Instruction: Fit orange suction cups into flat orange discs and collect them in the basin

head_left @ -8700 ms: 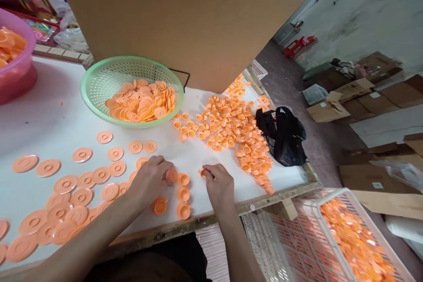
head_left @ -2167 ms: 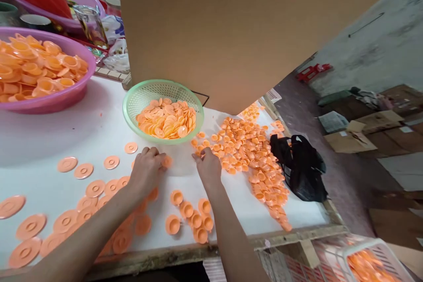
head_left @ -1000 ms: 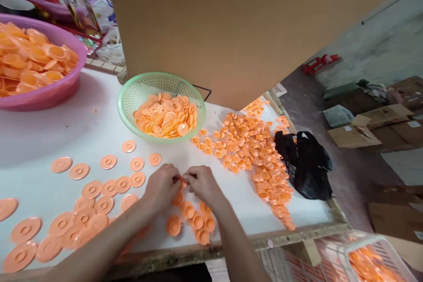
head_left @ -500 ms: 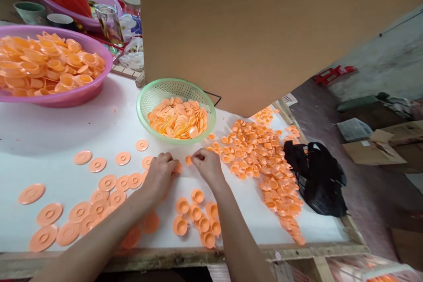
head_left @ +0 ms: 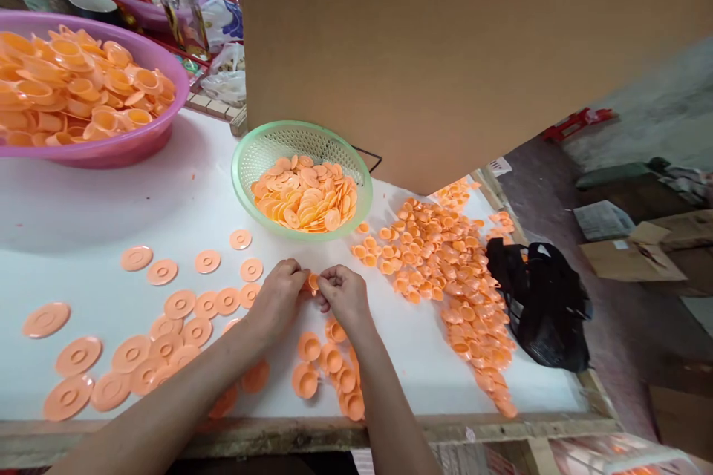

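Observation:
My left hand (head_left: 281,289) is closed around a small orange saucer, mostly hidden by its fingers. Between the two hands a small orange toy cup (head_left: 313,283) is pinched by the fingertips of my right hand (head_left: 344,298), right against the piece in the left. To the left, many flat orange saucers (head_left: 207,261) lie spread on the white table, some overlapping. Several orange cups (head_left: 305,380) sit near the front edge, partly behind my right forearm. A large heap of small cups (head_left: 434,245) lies to the right of my hands.
Beyond my hands stands a green colander (head_left: 241,189) full of orange discs. At the back left is a pink basin (head_left: 181,82) piled with larger orange cups. A big cardboard sheet (head_left: 423,52) rises behind the table. A black bag (head_left: 543,312) lies at the right edge.
My right hand has moved left and slightly down with the cup, bringing it up against the piece in my left hand. The view has shifted slightly.

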Tool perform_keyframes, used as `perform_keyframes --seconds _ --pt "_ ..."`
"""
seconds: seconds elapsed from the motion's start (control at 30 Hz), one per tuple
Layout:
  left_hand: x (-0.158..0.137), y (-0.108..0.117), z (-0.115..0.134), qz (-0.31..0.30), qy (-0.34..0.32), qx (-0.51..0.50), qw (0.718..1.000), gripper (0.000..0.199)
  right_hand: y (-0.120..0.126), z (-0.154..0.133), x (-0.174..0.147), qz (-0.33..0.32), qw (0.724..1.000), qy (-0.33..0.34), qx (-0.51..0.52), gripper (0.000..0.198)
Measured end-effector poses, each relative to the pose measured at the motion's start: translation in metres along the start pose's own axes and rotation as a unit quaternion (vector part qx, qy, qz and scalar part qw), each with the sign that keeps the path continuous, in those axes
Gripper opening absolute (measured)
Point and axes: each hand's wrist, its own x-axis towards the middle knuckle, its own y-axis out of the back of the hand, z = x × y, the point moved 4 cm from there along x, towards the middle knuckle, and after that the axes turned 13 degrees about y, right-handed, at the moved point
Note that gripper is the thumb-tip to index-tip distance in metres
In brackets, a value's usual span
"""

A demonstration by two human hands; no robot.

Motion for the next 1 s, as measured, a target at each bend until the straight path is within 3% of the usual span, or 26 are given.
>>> perform_keyframes --seconds 0.2,0.33,0.43,0.73,0.9,1.0 --pt "0.002 0.003 -0.008 -0.019 0.028 -0.072 0.997 0.021 -0.006 0.005 0.003 -0.003 0.99 0.094 -0.106 0.006" --pt "0.011 0.015 -0.008 -0.039 0.128 -0.139 0.981 0.024 -0.005 0.002 0.005 -0.014 0.977 0.141 -0.156 0.006" --pt "0.017 0.019 -0.002 -0.024 0.181 -0.129 0.975 0.014 -0.005 -0.003 0.005 -0.022 0.972 0.151 -0.177 0.007" --pt "0.008 0.012 -0.006 -0.006 0.166 -0.065 0.984 0.016 -0.013 -0.016 -0.008 -0.011 0.935 0.195 -0.295 0.014" --pt "0.015 0.013 -0.001 -0.018 0.208 -0.041 0.977 0.018 -0.012 -0.013 -0.002 -0.022 0.947 0.192 -0.257 0.014" --pt "0.017 0.017 0.0 -0.041 0.182 -0.048 0.981 0.016 -0.003 -0.009 -0.006 -0.042 0.951 0.194 -0.237 0.015"
